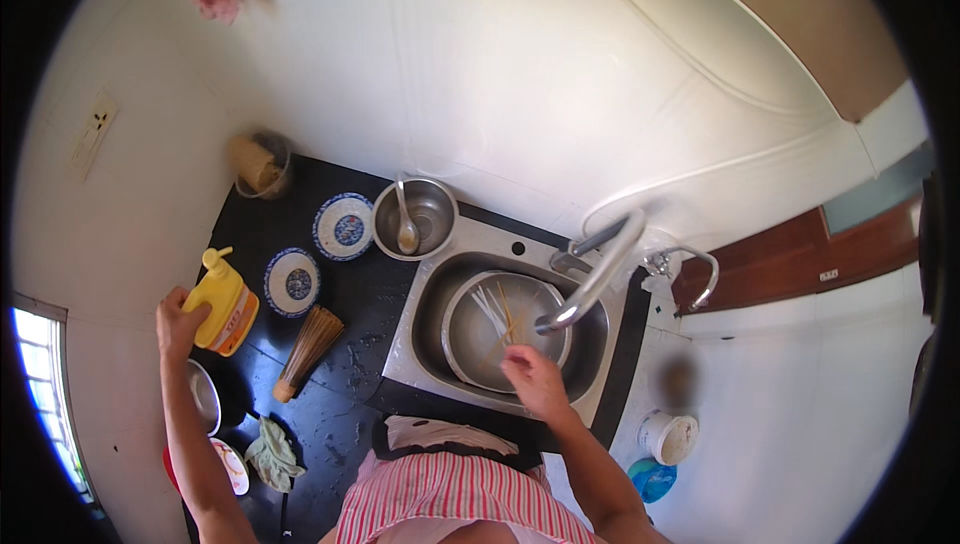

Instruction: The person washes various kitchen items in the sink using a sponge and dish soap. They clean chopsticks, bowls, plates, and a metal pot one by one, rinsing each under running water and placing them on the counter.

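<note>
On the left, my left hand point(180, 323) grips a yellow pump bottle point(229, 311) that bears a printed label. The bottle tilts over the black counter. My right hand point(531, 379) is over the near side of a round metal basin point(465, 319) inside the steel sink point(592, 364). Its fingers are curled at the near ends of several thin pale and yellowish sticks point(496, 311). Whether they grip the sticks is not clear. A curved chrome faucet point(600, 274) reaches over the basin, close to that hand.
Two blue-rimmed plates point(324, 218) point(274, 281) and a metal bowl point(431, 203) with a spoon point(406, 225) stand behind. A bamboo brush point(311, 345), a green cloth point(274, 458) and a metal pot point(204, 394) lie nearer. A white tub point(667, 435) is at right.
</note>
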Demonstrator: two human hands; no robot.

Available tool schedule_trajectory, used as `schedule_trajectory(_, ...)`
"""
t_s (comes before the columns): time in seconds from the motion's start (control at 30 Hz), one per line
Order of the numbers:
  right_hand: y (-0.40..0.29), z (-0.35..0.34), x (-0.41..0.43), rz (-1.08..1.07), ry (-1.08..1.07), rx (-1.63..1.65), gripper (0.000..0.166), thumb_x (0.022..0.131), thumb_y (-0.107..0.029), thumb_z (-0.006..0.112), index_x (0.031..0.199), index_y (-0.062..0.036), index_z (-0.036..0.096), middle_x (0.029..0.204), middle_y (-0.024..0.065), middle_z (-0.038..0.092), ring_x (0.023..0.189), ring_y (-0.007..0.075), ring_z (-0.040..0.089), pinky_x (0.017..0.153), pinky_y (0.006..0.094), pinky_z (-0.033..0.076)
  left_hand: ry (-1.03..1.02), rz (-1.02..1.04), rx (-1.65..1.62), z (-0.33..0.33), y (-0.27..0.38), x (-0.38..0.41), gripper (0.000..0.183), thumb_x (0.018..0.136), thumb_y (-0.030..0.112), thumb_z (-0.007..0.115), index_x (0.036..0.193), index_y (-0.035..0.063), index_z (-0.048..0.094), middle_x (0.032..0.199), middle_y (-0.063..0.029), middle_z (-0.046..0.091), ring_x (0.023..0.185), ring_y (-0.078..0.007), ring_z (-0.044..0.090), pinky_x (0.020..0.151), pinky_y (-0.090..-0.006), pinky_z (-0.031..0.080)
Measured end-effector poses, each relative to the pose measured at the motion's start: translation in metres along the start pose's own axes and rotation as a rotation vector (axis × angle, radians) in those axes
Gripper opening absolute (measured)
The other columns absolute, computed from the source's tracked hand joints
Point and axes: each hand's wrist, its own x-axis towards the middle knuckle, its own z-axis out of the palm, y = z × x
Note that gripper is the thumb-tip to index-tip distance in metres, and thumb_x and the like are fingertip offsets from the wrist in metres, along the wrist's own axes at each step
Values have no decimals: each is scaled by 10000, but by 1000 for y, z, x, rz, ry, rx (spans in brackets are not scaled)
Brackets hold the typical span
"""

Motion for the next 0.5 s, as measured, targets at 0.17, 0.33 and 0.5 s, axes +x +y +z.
schedule_trajectory(0.17, -25, 8, -7, -241, 92, -43, 276, 943, -192, 728, 1178, -56, 679, 1112, 144, 696, 1028, 277, 687, 921, 375, 547, -121, 21, -38, -23, 96, -70, 260, 672, 145, 818, 781, 16, 619, 706, -77, 625, 660, -142, 598, 627, -327, 497)
schedule_trajectory(0.33, -103, -49, -3, -819, 577, -404, 407, 897, -337, 768, 1238, -139, 667, 1409, 140, 553, 1296, 389, 519, 1071, 511, 441, -284, 50, -337, -1, 117, -128, 303, 644, 168, 868, 748, 27, 620, 695, -30, 613, 636, -94, 557, 591, -293, 469)
schedule_trajectory(0.5, -145, -106, 42, -1017, 346, -774, 623, 795, -493, 807, 1328, -224, 632, 1488, 125, 499, 1393, 396, 429, 1127, 559, 369, -474, 139, -228, 45, 151, -161, 337, 665, 215, 919, 774, -4, 689, 666, -52, 636, 615, -101, 569, 576, -303, 470)
